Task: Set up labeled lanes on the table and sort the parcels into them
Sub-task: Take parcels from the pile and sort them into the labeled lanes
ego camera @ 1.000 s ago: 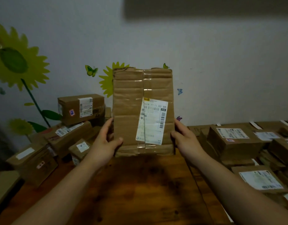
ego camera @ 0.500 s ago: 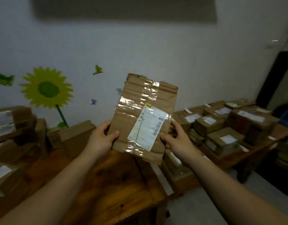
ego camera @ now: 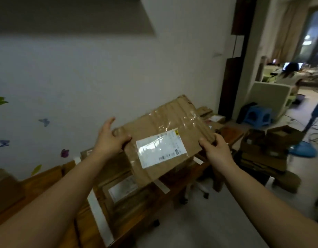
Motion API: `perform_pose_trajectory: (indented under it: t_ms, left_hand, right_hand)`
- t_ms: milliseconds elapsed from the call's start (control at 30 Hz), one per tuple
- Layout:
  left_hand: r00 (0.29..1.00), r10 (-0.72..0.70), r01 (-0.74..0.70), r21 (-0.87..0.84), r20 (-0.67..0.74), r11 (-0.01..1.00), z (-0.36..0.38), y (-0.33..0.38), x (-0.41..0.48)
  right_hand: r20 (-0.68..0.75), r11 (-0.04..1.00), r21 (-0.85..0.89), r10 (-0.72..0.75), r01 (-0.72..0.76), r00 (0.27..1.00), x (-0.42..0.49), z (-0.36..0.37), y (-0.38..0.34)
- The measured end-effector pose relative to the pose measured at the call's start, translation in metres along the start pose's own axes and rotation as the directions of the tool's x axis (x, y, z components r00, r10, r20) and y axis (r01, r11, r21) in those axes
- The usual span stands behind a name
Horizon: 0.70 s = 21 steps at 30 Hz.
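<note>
Now the left hand (ego camera: 109,138) grips the taped cardboard parcel (ego camera: 154,122) at nine o'clock, right hand (ego camera: 215,149) at three, fingers curled on its edges; white label (ego camera: 160,150) faces up, print too blurred.

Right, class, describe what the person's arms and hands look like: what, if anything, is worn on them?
The left forearm and right forearm are bare, with no sleeve in view. The left hand and right hand wear no gloves. No watch, bracelet or ring shows on wrists or fingers, though the light is dim.
</note>
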<state>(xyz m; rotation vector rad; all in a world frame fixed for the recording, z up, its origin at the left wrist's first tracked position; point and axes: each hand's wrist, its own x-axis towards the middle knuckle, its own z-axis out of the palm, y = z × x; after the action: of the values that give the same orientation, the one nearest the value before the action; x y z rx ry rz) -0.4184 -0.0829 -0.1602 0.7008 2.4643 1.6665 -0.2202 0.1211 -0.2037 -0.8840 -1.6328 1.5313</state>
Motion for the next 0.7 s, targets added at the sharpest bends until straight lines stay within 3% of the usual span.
perform_pose_trajectory:
  t_ms: [67, 133, 300, 500, 700]
  left_hand:
    - [0.994, -0.077, 0.059, -0.212, -0.082, 0.975, 0.03, 0.009, 0.019]
    - [0.998, -0.058, 0.064, -0.32, 0.027, 0.945, 0.06, 0.015, 0.037]
    - [0.952, 0.011, 0.102, -0.349, 0.306, 0.932, 0.121, 0.035, 0.088]
    - [0.983, 0.019, 0.063, -0.427, 0.185, 0.902, 0.184, 0.055, 0.18]
    - [0.993, 0.024, 0.017, -0.347, 0.115, 0.938, 0.237, 0.073, 0.251]
  right_hand:
    - [-0.058, 0.999, 0.042, 0.001, 0.001, 0.998, 0.019, -0.014, -0.002]
    - [-0.09, 0.999, 0.033, -0.039, 0.042, 0.995, 0.04, -0.026, -0.005]
    - [-0.025, 0.985, -0.086, -0.153, 0.151, 0.988, 0.117, -0.043, -0.014]
    - [0.073, 0.969, -0.208, -0.121, 0.134, 0.99, 0.239, -0.041, -0.02]
    - [0.114, 0.947, -0.255, -0.171, 0.195, 0.979, 0.348, -0.041, -0.027]
